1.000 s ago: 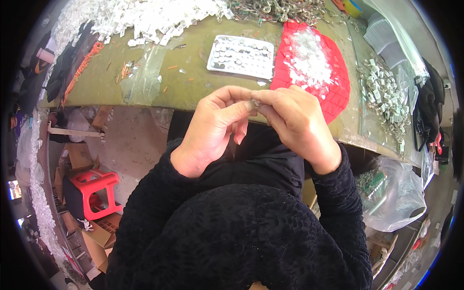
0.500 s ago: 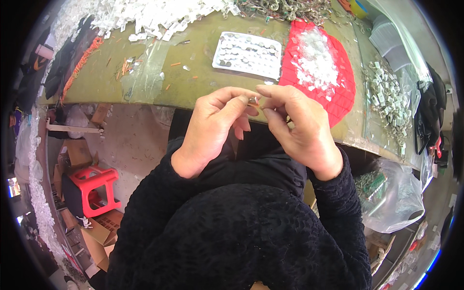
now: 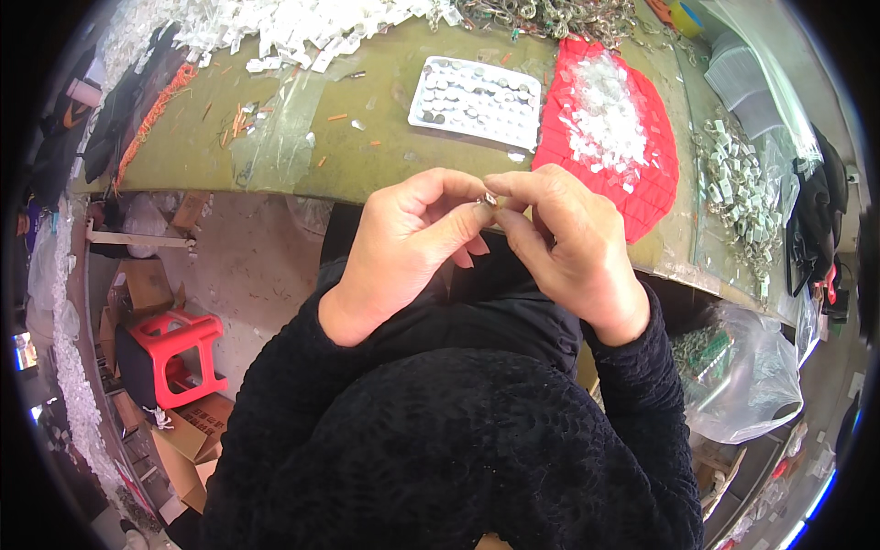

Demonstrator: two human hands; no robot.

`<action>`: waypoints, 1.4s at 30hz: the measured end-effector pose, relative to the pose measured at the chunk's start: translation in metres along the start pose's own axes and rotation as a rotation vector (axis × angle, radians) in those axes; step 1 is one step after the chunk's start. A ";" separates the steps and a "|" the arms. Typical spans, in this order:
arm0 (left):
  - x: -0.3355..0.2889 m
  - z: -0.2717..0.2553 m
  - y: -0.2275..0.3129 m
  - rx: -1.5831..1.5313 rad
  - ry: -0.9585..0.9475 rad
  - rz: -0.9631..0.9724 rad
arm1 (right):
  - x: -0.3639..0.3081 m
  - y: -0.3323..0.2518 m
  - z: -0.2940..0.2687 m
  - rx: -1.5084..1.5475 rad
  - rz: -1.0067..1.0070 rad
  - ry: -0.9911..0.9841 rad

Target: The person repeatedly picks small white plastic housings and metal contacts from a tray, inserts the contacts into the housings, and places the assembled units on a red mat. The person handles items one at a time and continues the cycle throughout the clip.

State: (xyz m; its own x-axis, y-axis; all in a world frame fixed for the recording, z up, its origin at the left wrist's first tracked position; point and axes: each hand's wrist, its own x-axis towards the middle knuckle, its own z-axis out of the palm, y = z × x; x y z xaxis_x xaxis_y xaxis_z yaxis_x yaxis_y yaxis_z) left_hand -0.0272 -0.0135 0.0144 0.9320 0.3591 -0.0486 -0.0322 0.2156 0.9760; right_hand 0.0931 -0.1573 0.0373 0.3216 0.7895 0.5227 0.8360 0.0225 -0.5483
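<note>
Before my chest, above the table's near edge, both hands meet at a small shiny metallic piece (image 3: 489,198). My left hand (image 3: 408,243) is closed, its thumb and forefinger pinching the piece from the left. My right hand (image 3: 573,240) is also closed, with thumb and fingertips pressed against the piece's right side. Its exact kind is too small and too covered to make out. Just beyond the hands lies a white tray (image 3: 472,136) with rows of small round silver discs (image 3: 472,112). To its right, thin clear plastic pieces (image 3: 605,115) are heaped on a red cloth (image 3: 655,188).
White plastic tags (image 3: 275,32) pile up at the far left, near a tangle of metal chains (image 3: 550,16). White pieces with metal rings (image 3: 747,188) lie at right. A red stool (image 3: 179,357) stands on the floor; a clear plastic bag (image 3: 742,385) hangs at right.
My right fingertips have come in onto the small piece, which has been turned between the hands. The tray and cloth appear shifted slightly right in view.
</note>
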 end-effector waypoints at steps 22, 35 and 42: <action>0.019 -0.011 0.001 -0.184 -0.025 -0.158 | 0.009 0.017 0.005 -0.187 -0.185 -0.049; 0.135 -0.227 0.029 1.678 0.411 0.365 | 0.011 0.026 0.023 0.320 0.280 0.008; 0.096 -0.154 0.060 1.199 0.008 0.175 | 0.030 0.012 0.020 0.715 0.462 -0.022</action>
State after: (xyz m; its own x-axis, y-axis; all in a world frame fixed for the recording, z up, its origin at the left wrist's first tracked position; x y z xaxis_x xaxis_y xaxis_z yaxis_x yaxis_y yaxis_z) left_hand 0.0047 0.1733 0.0354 0.9462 0.3058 0.1061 0.2015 -0.8129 0.5464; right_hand 0.1041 -0.1211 0.0336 0.5466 0.8262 0.1366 0.1385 0.0717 -0.9878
